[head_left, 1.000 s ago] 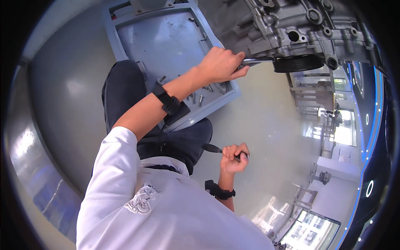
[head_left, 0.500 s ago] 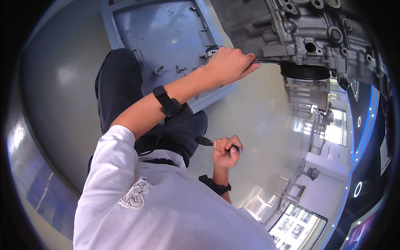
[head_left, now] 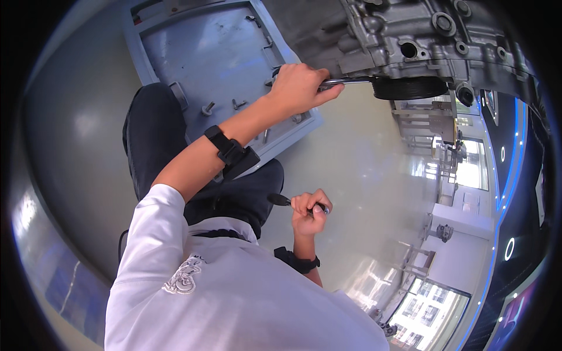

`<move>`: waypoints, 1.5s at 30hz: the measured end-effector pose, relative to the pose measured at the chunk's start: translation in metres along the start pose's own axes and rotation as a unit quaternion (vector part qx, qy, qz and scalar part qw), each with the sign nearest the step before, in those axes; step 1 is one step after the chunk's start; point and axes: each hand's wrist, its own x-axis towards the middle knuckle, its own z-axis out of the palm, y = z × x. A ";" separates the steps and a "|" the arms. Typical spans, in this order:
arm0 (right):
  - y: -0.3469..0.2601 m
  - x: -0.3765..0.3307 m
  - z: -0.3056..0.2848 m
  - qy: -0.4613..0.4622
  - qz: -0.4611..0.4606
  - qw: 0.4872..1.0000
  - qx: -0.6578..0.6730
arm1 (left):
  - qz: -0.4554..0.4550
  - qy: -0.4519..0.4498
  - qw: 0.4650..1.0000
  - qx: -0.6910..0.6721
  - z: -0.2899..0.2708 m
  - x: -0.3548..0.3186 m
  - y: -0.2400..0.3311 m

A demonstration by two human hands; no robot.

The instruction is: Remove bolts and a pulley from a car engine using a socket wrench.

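Compared with half a second ago, more of the shiny metal tool (head_left: pixel 354 80) shows between the left hand (head_left: pixel 300 89) and the ribbed black pulley (head_left: pixel 410 88); the whole view has shifted slightly too. That left hand grips the tool beside the tray's right edge, which suggests the work remains at the pulley, though firm contact at the tip cannot be told. Polished and slender, the tool reaches the pulley's left side, below the dull, cast-metal engine block (head_left: pixel 424 52) with its round bosses and dark bore. Lower down, the right hand (head_left: pixel 310 212) is wrapped around a black-handled tool (head_left: pixel 279 200), clear of the tray's lower right corner. Inside the blue-gray, raised-rim tray (head_left: pixel 140 55), a flanged bolt (head_left: pixel 208 109) and a smaller metal piece (head_left: pixel 239 105) lie toward the lower edge on smooth, scuffed metal.
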 end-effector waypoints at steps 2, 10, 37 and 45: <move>-0.002 0.000 -0.003 -0.017 -0.010 1.000 -0.021 | 0.001 0.007 1.000 0.000 0.005 -0.001 -0.004; 0.004 0.002 -0.009 0.003 -0.025 0.999 0.037 | 0.017 0.008 0.999 0.033 0.000 -0.003 -0.004; -0.013 0.107 0.002 -0.020 -0.328 0.812 0.482 | -0.152 -0.338 0.927 0.062 -0.049 0.034 0.058; 0.014 0.097 0.006 -0.041 -0.281 0.832 0.477 | -0.192 -0.342 0.918 0.054 -0.054 0.035 0.067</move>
